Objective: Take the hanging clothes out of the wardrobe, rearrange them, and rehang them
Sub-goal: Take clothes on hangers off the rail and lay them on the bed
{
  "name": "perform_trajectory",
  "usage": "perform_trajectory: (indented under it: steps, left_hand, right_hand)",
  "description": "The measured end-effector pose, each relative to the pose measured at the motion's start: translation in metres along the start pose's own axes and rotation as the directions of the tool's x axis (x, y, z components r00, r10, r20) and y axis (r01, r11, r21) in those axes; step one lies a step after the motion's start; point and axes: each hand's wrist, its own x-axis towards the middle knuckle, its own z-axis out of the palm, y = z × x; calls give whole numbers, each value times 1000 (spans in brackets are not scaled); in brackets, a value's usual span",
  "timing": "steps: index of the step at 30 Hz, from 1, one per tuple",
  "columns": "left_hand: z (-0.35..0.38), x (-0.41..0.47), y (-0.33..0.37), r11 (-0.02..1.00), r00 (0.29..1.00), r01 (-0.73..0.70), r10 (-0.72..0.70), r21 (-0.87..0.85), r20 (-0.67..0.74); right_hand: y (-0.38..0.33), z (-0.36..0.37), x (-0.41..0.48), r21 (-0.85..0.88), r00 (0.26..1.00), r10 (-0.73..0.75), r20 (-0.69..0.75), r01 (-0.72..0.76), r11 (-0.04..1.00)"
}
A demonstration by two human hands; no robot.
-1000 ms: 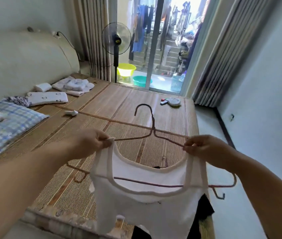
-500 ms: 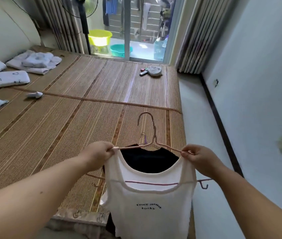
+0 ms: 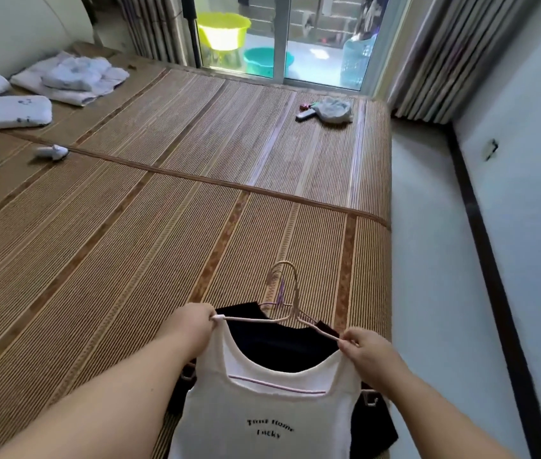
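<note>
A white tank top (image 3: 262, 415) with dark lettering hangs on a thin pink wire hanger (image 3: 290, 304) just above the near edge of the bed. My left hand (image 3: 189, 326) pinches the top's left strap together with the hanger's left end. At the other shoulder, my right hand (image 3: 366, 351) pinches the right strap on the hanger's arm. Underneath lies a black garment (image 3: 282, 342) on the bamboo mat, with a second hanger hook beside the pink one.
The bed's bamboo mat (image 3: 163, 226) stretches ahead. Folded white cloths (image 3: 73, 76) and a small pillow (image 3: 4, 112) lie far left, a grey cloth with a remote (image 3: 328, 109) far right. Floor runs along the wall on the right. Basins (image 3: 222, 29) stand beyond the glass door.
The view has tilted down toward the bed. Both hands have lowered the tank top on its hanger toward the black garment at the mat's near edge.
</note>
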Motion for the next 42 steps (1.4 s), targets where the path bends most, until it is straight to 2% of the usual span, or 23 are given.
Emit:
perform_trajectory:
  steps: [3, 6, 9, 11, 14, 16, 18, 20, 21, 23, 25, 28, 31, 36, 42]
  left_hand:
    - [29, 40, -4, 999, 998, 37, -37, 2, 53]
    - [49, 72, -5, 997, 997, 45, -41, -69, 67]
    - [66, 84, -4, 990, 998, 49, -45, -129, 33]
    - [74, 75, -3, 990, 997, 53, -45, -133, 62]
    - [82, 35, -6, 989, 987, 59, -37, -136, 156]
    - [73, 15, -12, 984, 987, 55, -28, -168, 161]
    - [72, -4, -8, 991, 986, 40, -18, -131, 168]
    - [28, -55, -28, 994, 997, 14, -6, -106, 78]
    - [28, -61, -26, 996, 998, -8, 13, -87, 56]
    - [9, -78, -32, 995, 1000, -5, 6, -98, 8]
    - [-39, -114, -54, 996, 994, -3, -6, -88, -109]
    - [-95, -177, -101, 996, 956, 44, -65, -81, -286]
    - [-147, -250, -160, 989, 899, 123, -145, -80, -414]
    - [-212, -401, -264, 952, 721, 298, -269, -64, -638]
    - [-250, -572, -350, 819, 384, 550, -419, -160, -823]
  right_hand:
    - [18, 26, 45, 15, 999, 12, 42, -13, 1000]
    - [32, 46, 79, 56, 997, 54, 59, -58, 997]
    - [45, 64, 97, 2, 1000, 28, -7, -28, 1000]
    - [46, 72, 94, -59, 999, 15, -39, -17, 998]
    - [32, 76, 71, -190, 997, -69, 39, 75, 979]
    - [3, 75, 61, -251, 979, -185, 83, 200, 947]
    - [-24, 74, 48, -272, 956, -274, 104, 293, 917]
    - [-98, 65, 9, -328, 881, -446, 156, 473, 818]
    - [-110, 69, 6, -334, 846, -505, 172, 533, 777]
    - [-153, 69, -9, -287, 788, -568, 236, 615, 734]
    - [-219, 70, -33, -327, 677, -687, 262, 733, 597]
    - [-306, 75, -83, -304, 551, -773, 313, 830, 469]
    - [-387, 92, -137, -307, 395, -857, 331, 904, 299]
    - [-518, 145, -264, -209, 89, -933, 350, 978, 15]
    - [-636, 217, -429, -31, -233, -925, 301, 967, -253]
